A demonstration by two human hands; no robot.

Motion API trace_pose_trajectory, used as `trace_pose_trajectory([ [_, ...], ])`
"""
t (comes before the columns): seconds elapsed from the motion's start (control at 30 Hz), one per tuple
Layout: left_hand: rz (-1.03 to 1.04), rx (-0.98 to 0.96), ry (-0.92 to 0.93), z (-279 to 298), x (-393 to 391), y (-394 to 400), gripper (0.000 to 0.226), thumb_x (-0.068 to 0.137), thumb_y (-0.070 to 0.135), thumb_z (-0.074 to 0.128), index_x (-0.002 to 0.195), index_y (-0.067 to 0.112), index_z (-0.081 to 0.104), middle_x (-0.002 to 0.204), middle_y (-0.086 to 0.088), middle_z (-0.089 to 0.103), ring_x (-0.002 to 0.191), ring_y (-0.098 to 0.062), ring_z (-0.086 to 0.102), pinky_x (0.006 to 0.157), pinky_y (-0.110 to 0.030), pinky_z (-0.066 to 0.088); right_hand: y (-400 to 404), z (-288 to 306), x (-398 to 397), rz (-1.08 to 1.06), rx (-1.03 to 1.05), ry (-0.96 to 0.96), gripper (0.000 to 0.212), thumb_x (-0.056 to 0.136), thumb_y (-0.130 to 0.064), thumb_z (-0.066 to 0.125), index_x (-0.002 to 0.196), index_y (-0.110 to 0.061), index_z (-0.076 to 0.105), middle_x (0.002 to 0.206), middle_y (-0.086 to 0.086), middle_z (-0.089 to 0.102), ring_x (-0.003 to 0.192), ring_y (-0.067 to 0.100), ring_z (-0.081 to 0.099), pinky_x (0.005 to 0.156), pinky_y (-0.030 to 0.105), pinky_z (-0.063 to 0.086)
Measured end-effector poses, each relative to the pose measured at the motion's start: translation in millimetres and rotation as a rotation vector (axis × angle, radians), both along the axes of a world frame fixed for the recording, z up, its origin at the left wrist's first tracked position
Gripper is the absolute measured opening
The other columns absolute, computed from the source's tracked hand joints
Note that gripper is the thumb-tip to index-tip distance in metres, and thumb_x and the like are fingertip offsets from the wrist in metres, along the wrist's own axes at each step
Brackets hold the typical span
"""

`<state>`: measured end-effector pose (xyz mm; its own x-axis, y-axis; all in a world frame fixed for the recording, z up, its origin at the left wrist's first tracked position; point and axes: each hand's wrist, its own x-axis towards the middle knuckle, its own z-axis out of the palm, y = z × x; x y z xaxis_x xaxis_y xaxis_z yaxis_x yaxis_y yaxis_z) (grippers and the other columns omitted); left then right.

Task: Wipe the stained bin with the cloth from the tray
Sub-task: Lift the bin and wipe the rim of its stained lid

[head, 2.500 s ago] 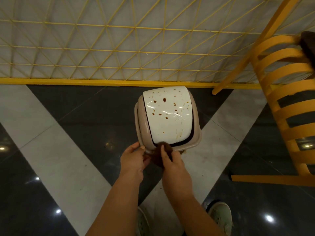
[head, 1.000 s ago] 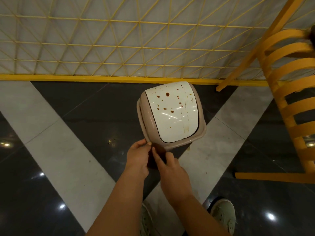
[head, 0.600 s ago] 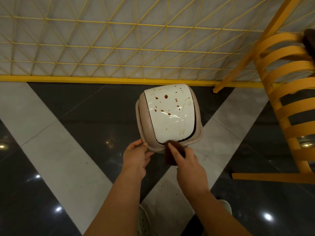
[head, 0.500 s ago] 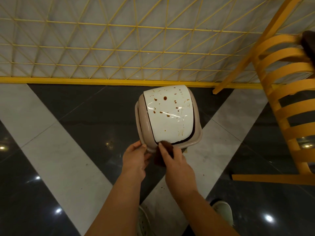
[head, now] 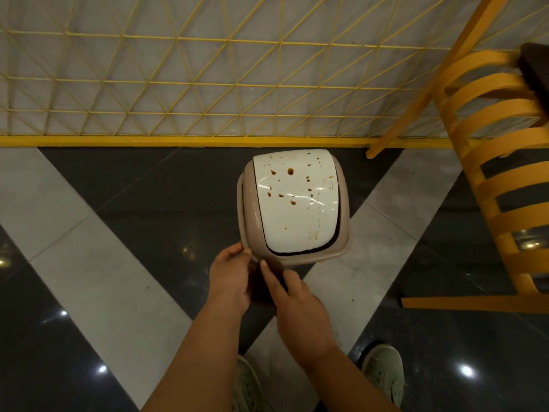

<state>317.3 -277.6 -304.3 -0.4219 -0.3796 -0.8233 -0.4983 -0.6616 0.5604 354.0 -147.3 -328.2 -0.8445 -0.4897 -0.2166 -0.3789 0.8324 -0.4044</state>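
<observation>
Hands (head: 231, 278) together at bin (head: 341, 233) rim.

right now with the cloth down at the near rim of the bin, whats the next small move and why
Probably slide the right hand with the dark cloth up onto the white swing lid and wipe away from the body. The lid still carries brown spots and streaks, the cloth sits only at the near rim of the bin, and the left hand already steadies that rim.
</observation>
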Motion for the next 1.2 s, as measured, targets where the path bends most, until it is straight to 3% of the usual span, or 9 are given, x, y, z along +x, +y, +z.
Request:
trace_pose_trajectory([
  [0.2, -0.072, -0.030, -0.004, -5.0, -0.6, -2.6, 0.024, 0.096, 0.005, 0.054, 0.118, 0.013, 0.060, 0.104, -0.013, 0.071, 0.093, -0.026, 0.070, 0.086, -0.041, 0.055, 36.4, -0.1, -21.2, -0.031, 0.069, 0.096, 0.086, 0.088, -0.011, 0.062, 0.152, -0.035, 0.010, 0.142, 0.005, 0.040, 0.117, 0.022, 0.053, 0.091, 0.031, 0.053],
  [0.4, -0.009, -0.028, -0.033, -3.2, -1.0, 2.0, 0.027, 0.094, 0.006, 0.058, 0.119, 0.015, 0.061, 0.110, -0.012, 0.070, 0.100, -0.027, 0.068, 0.098, -0.048, 0.051, 75.1, 12.0, -34.2, -0.206, 0.101, 0.053, 0.085, 0.093, -0.012, 0.054, 0.150, -0.042, -0.002, 0.143, 0.003, 0.034, 0.122, 0.017, 0.045, 0.099, 0.026, 0.045],
  [0.5, 0.120, 0.016, -0.011, 0.8, 1.9, 13.5, 0.036, 0.094, 0.006, 0.057, 0.129, 0.015, 0.056, 0.118, -0.011, 0.067, 0.106, -0.026, 0.065, 0.100, -0.044, 0.049, 51.1, -0.2, -16.5, -0.268, -0.085, 0.006, 0.080, 0.093, -0.014, 0.057, 0.150, -0.041, 0.008, 0.142, 0.000, 0.038, 0.118, 0.014, 0.050, 0.094, 0.026, 0.051],
  [0.63, 0.097, 0.099, 0.025, 6.0, 4.4, 46.1, 0.028, 0.095, -0.002, 0.049, 0.119, 0.007, 0.060, 0.110, -0.016, 0.067, 0.103, -0.026, 0.065, 0.098, -0.040, 0.050, 37.0, -5.4, -9.6, -0.521, -0.446, -0.049, 0.060, 0.092, -0.004, 0.056, 0.130, -0.047, 0.040, 0.119, -0.014, 0.048, 0.097, -0.005, 0.052, 0.086, 0.006, 0.045],
  [0.77, 0.080, 0.077, 0.036, -0.1, 0.0, 66.4, 0.024, 0.094, 0.001, 0.056, 0.117, 0.005, 0.059, 0.108, -0.014, 0.065, 0.102, -0.025, 0.063, 0.092, -0.034, 0.048, 43.4, 3.1, -26.5, -1.022, -0.676, -0.153, 0.018, 0.092, -0.018, 0.059, 0.101, -0.033, 0.061, 0.101, -0.009, 0.065, 0.096, 0.005, 0.062, 0.087, 0.030, 0.055],
  [0.83, 0.083, 0.060, 0.039, -7.7, -1.9, 68.3, 0.026, 0.093, 0.000, 0.058, 0.118, 0.006, 0.057, 0.111, -0.016, 0.065, 0.104, -0.026, 0.064, 0.092, -0.034, 0.049, 39.1, 10.0, -31.4, -1.177, -0.833, -0.255, 0.008, 0.093, -0.028, 0.059, 0.096, -0.035, 0.061, 0.097, -0.009, 0.067, 0.096, 0.009, 0.064, 0.080, 0.028, 0.055],
  [0.93, 0.073, 0.011, 0.030, -16.7, -2.0, 68.5, 0.039, 0.087, 0.002, 0.066, 0.123, 0.007, 0.055, 0.114, -0.017, 0.067, 0.099, -0.030, 0.069, 0.089, -0.044, 0.056, 15.6, 19.3, -26.5, -1.151, -0.911, -0.327, 0.009, 0.094, -0.039, 0.054, 0.100, -0.041, 0.060, 0.102, -0.012, 0.064, 0.097, 0.005, 0.061, 0.079, 0.026, 0.055],
  [1.03, 0.058, -0.053, 0.004, -21.4, -1.2, 69.4, 0.043, 0.083, 0.005, 0.070, 0.123, 0.008, 0.056, 0.114, -0.015, 0.067, 0.099, -0.030, 0.068, 0.088, -0.048, 0.057, -1.3, 10.3, -18.8, -1.244, -1.043, -0.431, 0.027, 0.095, -0.040, 0.051, 0.119, -0.032, 0.059, 0.118, -0.005, 0.060, 0.109, 0.012, 0.058, 0.086, 0.033, 0.056],
  [1.2, 0.072, -0.056, 0.016, -22.2, -0.5, 69.9, 0.043, 0.086, 0.004, 0.063, 0.128, 0.007, 0.051, 0.118, -0.016, 0.064, 0.103, -0.032, 0.066, 0.090, -0.050, 0.055, -8.5, 1.8, -26.7, -1.413, -1.037, -0.378, 0.024, 0.086, -0.023, 0.069, 0.101, -0.030, 0.050, 0.119, 0.002, 0.058, 0.106, 0.021, 0.060, 0.089, 0.046, 0.055],
])
